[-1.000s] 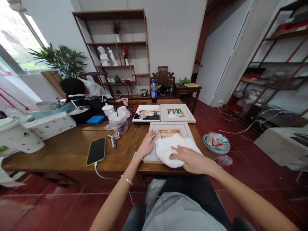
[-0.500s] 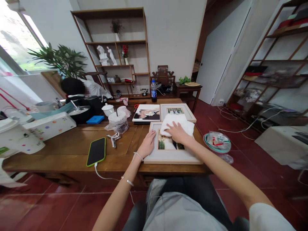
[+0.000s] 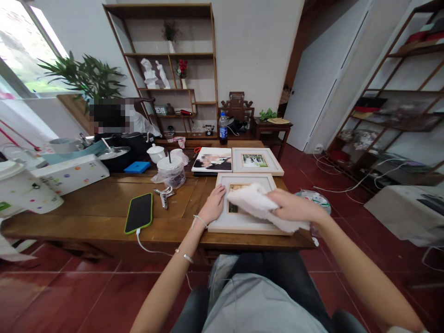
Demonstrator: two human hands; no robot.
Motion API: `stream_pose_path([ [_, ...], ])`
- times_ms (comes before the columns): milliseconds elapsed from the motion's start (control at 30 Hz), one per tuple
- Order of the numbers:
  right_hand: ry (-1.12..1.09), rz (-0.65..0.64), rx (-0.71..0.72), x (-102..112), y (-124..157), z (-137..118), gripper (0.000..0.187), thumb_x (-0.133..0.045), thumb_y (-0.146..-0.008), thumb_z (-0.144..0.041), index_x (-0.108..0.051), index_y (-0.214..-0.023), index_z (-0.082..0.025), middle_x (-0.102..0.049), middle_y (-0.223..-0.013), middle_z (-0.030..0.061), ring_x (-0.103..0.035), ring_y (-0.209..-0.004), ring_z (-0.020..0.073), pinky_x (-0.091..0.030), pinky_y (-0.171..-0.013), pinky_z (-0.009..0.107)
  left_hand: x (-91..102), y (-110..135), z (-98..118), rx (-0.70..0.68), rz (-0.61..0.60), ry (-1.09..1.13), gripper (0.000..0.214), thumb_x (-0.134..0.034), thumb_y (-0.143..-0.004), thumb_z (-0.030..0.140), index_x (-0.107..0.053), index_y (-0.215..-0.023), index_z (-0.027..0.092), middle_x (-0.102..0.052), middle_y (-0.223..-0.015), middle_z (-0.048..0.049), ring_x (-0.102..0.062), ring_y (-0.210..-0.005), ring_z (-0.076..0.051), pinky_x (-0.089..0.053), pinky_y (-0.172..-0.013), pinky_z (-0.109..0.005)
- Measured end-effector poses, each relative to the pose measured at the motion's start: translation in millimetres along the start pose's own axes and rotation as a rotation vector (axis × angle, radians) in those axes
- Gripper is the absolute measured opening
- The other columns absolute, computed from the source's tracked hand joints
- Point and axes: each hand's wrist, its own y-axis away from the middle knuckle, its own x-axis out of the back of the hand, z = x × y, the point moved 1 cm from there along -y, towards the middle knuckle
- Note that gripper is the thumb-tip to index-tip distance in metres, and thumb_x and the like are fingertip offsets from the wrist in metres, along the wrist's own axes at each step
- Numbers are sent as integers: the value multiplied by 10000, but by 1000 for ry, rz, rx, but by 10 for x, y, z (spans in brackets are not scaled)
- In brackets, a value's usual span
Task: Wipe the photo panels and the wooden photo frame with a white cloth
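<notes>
A picture frame with a pale border lies flat near the front edge of the wooden table. My left hand rests on its left side, fingers stretched out and lying flat. Bunched in my right hand is a white cloth, closed in the fingers and held over the frame's right part. The cloth hides much of the picture inside. Directly behind lies a second picture frame, and to its left a photo album with a dark and white cover.
Left on the table are a charging phone, a silver metal piece, a bagged drink cup, a blue box and a white paper cup. A bottle stands at the back. A person sits far left.
My right hand has gone from pressing the cloth flat on the frame's upper part to gripping it bunched, lower and to the right. The rear frame is now uncovered. My left hand stays put.
</notes>
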Motion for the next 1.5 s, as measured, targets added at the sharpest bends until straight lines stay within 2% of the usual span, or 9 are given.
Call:
stream_pose_path([
  [100, 193, 359, -143, 142, -161, 262, 448, -412, -674, -26, -545, -1090, -126, -577, -1118, 129, -480, -1094, 283, -358, -936, 424, 7, -2, 8, 1, 5, 5, 385, -365, -848, 142, -523, -1199, 128, -479, -1308, -131, -332, -1292, -233, -293, -1060, -474],
  [200, 423, 635, -150, 127, -499, 363, 499, -374, -684, 50, -502, -1133, -128, -333, -1399, 133, -180, -1320, 294, -136, -1052, 521, 11, -5, 11, 5, -1, -3, 389, -360, -851, 144, -517, -1205, 104, -470, -1313, -149, -327, -1294, -235, -300, -1057, -468],
  [300, 502, 541, -24, -43, -922, 320, 506, -379, -715, 64, -482, -1169, -134, -202, -1465, 113, -52, -1345, 309, -47, -1041, 579, 26, -11, 34, 2, -5, -16, 383, -354, -854, 142, -526, -1194, 97, -481, -1301, -150, -337, -1288, -235, -286, -1066, -460],
  [433, 471, 273, 160, -373, -1368, 219, 534, -487, -732, -6, -438, -1240, -161, -429, -1345, 121, -169, -1330, 290, -88, -1044, 569, 79, -24, 115, -22, -3, -3, 378, -360, -845, 123, -549, -1173, 132, -487, -1295, -124, -346, -1282, -227, -273, -1076, -444],
  [533, 414, 156, 186, -546, -1466, 225, 533, -443, -748, 15, -430, -1251, -159, -500, -1273, 137, -252, -1308, 260, -185, -1027, 540, 107, -29, 157, -58, -18, 3, 388, -357, -840, 106, -555, -1170, 156, -482, -1299, -102, -352, -1277, -216, -265, -1085, -423],
  [1000, 439, 56, -58, -307, -423, 920, 657, -336, -610, 104, -551, -1141, -215, -574, -1169, 134, -329, -1271, 236, -107, -995, 616, 38, 5, 37, 2, -30, 3, 391, -355, -861, 178, -519, -1208, 101, -448, -1332, -150, -302, -1307, -234, -279, -1068, -456],
  [1133, 480, 150, -154, -195, -241, 1032, 608, -352, -642, 75, -540, -1152, -198, -545, -1203, 142, -442, -1175, 263, -107, -997, 594, 58, -32, 7, -24, -46, -17, 371, -379, -850, 182, -549, -1174, 115, -472, -1309, -140, -341, -1283, -244, -292, -1059, -465],
  [1333, 547, 369, -195, -161, -315, 860, 536, -405, -680, 16, -502, -1180, -152, -616, -1040, 141, -389, -1202, 270, -147, -1016, 498, 104, -113, -41, -34, -43, -53, 295, -475, -796, 184, -636, -1036, 129, -555, -1194, -139, -444, -1192, -263, -343, -1027, -454],
  [1500, 295, 141, -35, -414, -595, 469, 506, -450, -670, -35, -532, -1146, -185, -620, -1025, 111, -508, -1045, 269, -327, -897, 410, 146, -129, -30, -24, -40, -21, 300, -492, -770, 142, -647, -1026, 140, -577, -1160, -110, -470, -1166, -248, -358, -1019, -426],
])
